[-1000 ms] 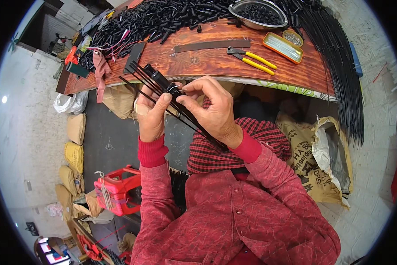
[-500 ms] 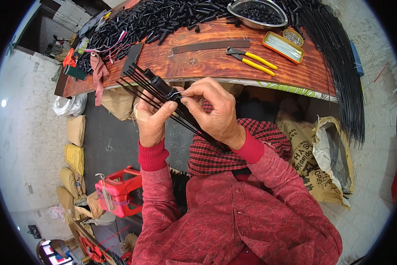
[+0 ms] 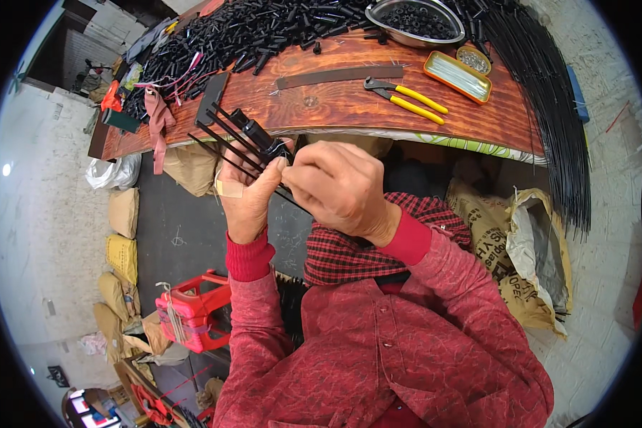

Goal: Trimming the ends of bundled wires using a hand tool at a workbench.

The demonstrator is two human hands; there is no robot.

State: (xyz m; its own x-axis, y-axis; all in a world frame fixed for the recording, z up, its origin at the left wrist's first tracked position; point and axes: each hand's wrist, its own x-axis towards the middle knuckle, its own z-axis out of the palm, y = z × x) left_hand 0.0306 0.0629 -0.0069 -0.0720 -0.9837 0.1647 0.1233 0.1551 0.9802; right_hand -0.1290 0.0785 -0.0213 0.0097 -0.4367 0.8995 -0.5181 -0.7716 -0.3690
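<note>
My left hand, a tan plaster on it, is closed around several thin black rods and a black cylindrical fitting. The rods slant from upper left down toward my lap, their lower part hidden behind my right hand. At the base of the fitting, a short bit of thin silvery wire shows. My right hand is pinched closed beside it, close to my left thumb; its fingertips and the wire between them are mostly hidden.
On the wooden table lie yellow-handled cutting pliers, a dark strip and an orange-rimmed tray of wires. A metal bowl and heaped black tubes are behind. Long rods hang at right. A red stool stands left.
My right hand has turned and closed over the wire, with its knuckles now upward. The wire's loose end is mostly out of sight. My left hand holds almost the same place.
</note>
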